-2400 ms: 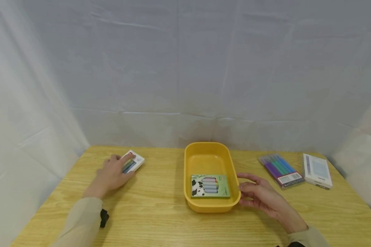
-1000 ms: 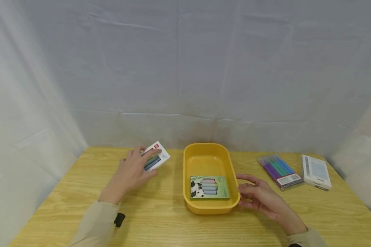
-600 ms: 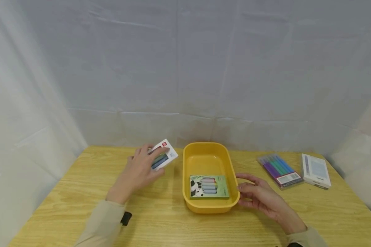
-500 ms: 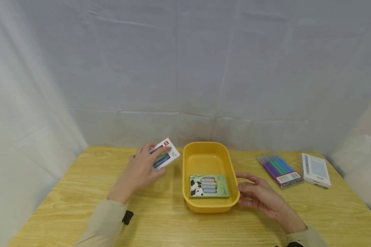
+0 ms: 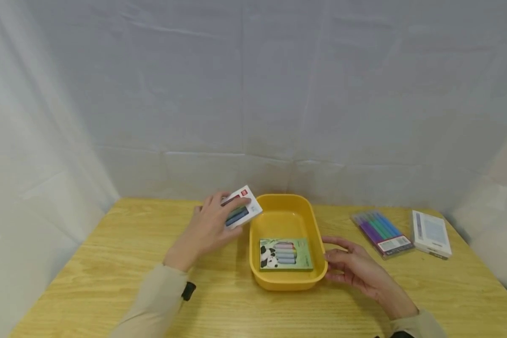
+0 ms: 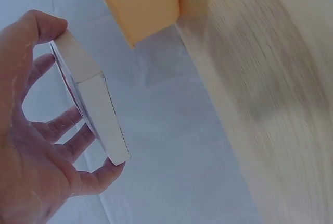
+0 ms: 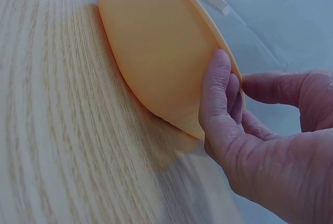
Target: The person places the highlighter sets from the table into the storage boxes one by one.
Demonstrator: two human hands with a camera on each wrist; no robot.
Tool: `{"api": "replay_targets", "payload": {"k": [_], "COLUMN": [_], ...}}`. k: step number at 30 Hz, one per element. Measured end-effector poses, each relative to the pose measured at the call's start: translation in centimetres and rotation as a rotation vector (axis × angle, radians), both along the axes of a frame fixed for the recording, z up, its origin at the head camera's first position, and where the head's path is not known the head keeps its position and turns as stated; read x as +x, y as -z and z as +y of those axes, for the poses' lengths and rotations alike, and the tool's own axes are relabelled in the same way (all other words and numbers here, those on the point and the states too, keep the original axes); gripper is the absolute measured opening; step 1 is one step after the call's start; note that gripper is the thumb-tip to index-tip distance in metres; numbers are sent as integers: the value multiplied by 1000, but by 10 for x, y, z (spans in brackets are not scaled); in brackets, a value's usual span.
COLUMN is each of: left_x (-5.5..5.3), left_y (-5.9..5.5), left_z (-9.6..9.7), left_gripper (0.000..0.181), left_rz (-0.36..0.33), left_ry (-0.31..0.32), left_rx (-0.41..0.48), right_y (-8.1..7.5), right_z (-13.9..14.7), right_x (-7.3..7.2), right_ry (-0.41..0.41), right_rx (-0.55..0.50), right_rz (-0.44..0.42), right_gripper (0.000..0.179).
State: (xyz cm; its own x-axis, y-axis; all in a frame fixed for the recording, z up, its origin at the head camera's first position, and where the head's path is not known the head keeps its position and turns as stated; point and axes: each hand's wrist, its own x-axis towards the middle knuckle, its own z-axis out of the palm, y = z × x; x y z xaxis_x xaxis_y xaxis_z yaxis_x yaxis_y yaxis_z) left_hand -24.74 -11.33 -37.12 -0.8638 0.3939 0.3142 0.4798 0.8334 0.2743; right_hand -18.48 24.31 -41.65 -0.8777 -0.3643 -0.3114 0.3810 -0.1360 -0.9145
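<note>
In the head view my left hand holds a white box of crayons by its edges, raised and tilted at the left rim of a yellow plastic bin. The left wrist view shows the thumb on one edge of this box and fingertips on the opposite edge. My right hand grips the bin's right side; in the right wrist view its thumb is at the rim and its fingers lie against the outer wall. A green panda-print box lies flat inside the bin, near its front.
Right of the bin, a clear pack of purple, green and blue pens lies on the wooden table. A white box sits beside it at the far right. A pale sheet hangs behind the table.
My left hand has lifted the white box of crayons from the table's left side and carried it right to the bin's left rim. The right hand has stayed at the bin.
</note>
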Motion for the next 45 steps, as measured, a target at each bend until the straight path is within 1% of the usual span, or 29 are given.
{"api": "replay_targets", "payload": {"k": [4,12,18,27,32,40,45], "left_x": [-1,-6,-9,-15,-20,-25,-28], "left_y": [0,-2,-3,-3,-2,0,1], "left_z": [9,26,39,52,58,68,74], "left_gripper": [58,59,58,59,60,61,60], "left_rz": [2,-32,-26,-8,-24,-87,-96], "left_ry": [25,73,112,169,201,224,251], "left_rx": [-3,-18,-24,-37,-35,-44,-54], "right_y": [2,2,3,2,1,1,1], "right_z": [0,0,1,1,0,0,0], "right_x": [0,0,0,0,0,0,0], "right_ry": [3,6,-1,3,4,8,15], "right_rx": [5,13,13,17,19,17,22], "right_rz": [1,-3,6,6,3,-5,-3], "right_gripper": [69,70,69,69,70,68,67]}}
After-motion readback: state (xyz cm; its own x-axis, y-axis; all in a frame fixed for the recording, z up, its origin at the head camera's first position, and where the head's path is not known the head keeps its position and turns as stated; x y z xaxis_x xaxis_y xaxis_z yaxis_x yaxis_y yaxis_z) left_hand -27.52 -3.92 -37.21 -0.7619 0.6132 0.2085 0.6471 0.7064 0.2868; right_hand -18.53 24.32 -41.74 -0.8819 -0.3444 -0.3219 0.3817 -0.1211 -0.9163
